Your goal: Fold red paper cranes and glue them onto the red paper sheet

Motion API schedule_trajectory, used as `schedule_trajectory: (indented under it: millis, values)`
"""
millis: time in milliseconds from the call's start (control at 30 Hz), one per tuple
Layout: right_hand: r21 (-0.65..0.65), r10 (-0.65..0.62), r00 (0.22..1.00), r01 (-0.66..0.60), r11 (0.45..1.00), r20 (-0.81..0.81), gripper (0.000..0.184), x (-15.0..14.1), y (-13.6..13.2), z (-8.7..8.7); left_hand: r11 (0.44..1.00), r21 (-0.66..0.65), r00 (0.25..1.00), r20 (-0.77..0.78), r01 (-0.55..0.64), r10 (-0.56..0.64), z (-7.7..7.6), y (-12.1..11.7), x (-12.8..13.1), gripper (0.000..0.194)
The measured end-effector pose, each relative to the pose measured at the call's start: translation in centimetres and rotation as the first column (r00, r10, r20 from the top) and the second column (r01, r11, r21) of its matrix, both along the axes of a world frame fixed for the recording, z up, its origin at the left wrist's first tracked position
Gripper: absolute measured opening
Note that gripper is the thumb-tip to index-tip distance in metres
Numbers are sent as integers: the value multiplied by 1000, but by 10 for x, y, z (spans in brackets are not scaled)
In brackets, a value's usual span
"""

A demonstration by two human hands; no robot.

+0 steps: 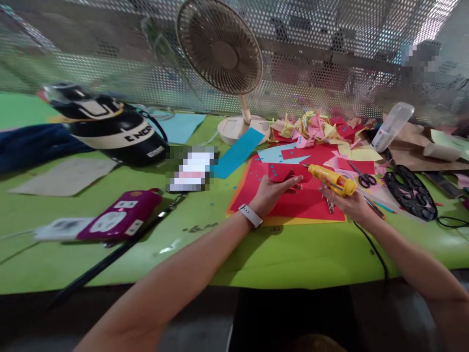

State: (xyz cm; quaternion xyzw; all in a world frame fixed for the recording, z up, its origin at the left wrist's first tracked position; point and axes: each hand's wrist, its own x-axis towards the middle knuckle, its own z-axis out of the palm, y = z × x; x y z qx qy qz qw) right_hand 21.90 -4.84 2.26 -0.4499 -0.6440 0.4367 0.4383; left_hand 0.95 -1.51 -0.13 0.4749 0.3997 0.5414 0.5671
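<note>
My right hand is wrapped round a yellow hot glue gun, whose nozzle points left; a black cord trails below the hand. My left hand, with a white watch band on the wrist, holds a small folded piece of red paper marked with teal dots. The fingers partly hide this piece. Under both hands lie red sheets on top of an orange-yellow sheet. Just past the glue gun are black-handled scissors.
Paper scraps are heaped behind the sheets. A fan stands at the back, a blue strip before it. Leftward are a phone, a purple power bank and a black bottle. A black palette lies right.
</note>
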Motion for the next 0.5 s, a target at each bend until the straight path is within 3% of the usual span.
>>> schedule_trajectory:
  millis: [200, 500]
  values:
    - [-55, 8, 1000, -7, 998, 20, 33, 4, 2, -8, 1000, 23, 1000, -23, 5, -5, 1, -1, 0, 40]
    - [-27, -40, 998, 41, 999, 40, 32, 8, 3, -16, 999, 27, 999, -28, 18, -17, 2, -2, 1, 39]
